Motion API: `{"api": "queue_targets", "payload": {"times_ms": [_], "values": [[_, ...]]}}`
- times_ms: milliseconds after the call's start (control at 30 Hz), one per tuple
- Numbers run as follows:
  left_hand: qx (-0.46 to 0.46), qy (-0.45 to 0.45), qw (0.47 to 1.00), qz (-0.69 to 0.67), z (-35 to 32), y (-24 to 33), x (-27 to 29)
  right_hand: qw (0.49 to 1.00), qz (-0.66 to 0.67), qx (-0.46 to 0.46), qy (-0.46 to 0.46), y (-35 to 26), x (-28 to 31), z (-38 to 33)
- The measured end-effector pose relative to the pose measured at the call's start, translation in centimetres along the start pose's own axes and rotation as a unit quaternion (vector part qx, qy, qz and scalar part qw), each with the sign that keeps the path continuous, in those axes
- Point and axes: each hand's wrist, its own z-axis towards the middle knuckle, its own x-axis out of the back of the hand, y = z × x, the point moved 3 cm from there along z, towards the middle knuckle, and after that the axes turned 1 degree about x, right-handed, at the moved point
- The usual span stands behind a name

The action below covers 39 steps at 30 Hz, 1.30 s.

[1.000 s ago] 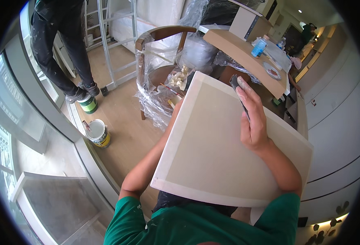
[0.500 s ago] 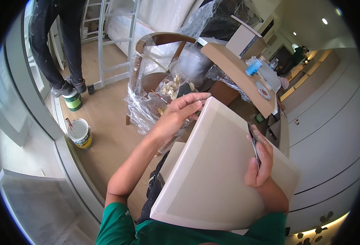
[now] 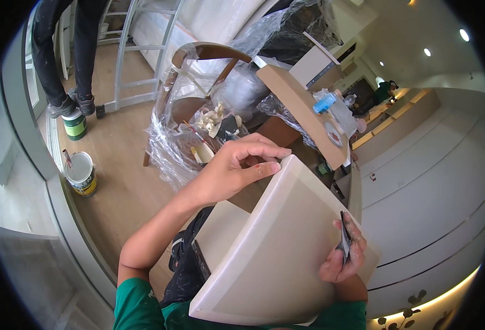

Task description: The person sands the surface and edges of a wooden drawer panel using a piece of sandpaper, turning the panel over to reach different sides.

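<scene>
In the head view, a cream framed panel (image 3: 278,258) lies tilted across the person's lap, at 6 o'clock of the picture. The left hand (image 3: 237,168) grips its top corner at 12 o'clock of the panel, fingers curled over the edge, probably to keep it steady. The right hand (image 3: 342,258), at 3 o'clock on the panel, pinches a thin dark blade-like tool (image 3: 344,242) against the edge. A plastic-wrapped chair (image 3: 198,104) stands behind at 11 o'clock, and an open paint can (image 3: 80,173) at 9 o'clock on the floor.
</scene>
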Motion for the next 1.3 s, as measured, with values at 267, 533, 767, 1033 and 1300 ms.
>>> {"api": "queue_targets", "payload": {"times_ms": [267,533,767,1033,1300], "values": [[-0.029,0.063,0.997,0.033,-0.8,0.2,-0.1,1.0,0.024,-0.018,0.001,0.0,-0.6,0.2],[0.036,0.136,0.99,0.02,-0.9,0.4,0.2,0.998,0.052,-0.017,-0.018,0.2,-1.2,1.1],[0.039,0.15,0.987,0.03,-0.9,0.9,0.3,0.993,0.104,-0.026,0.043,0.2,-2.2,1.7],[0.072,0.176,0.982,-0.009,-0.5,1.2,0.4,0.995,0.085,-0.02,0.037,0.1,-2.4,2.9],[0.077,0.164,0.982,-0.046,-0.2,0.4,-0.1,0.997,0.078,-0.03,0.005,0.1,-2.0,3.2]]}}
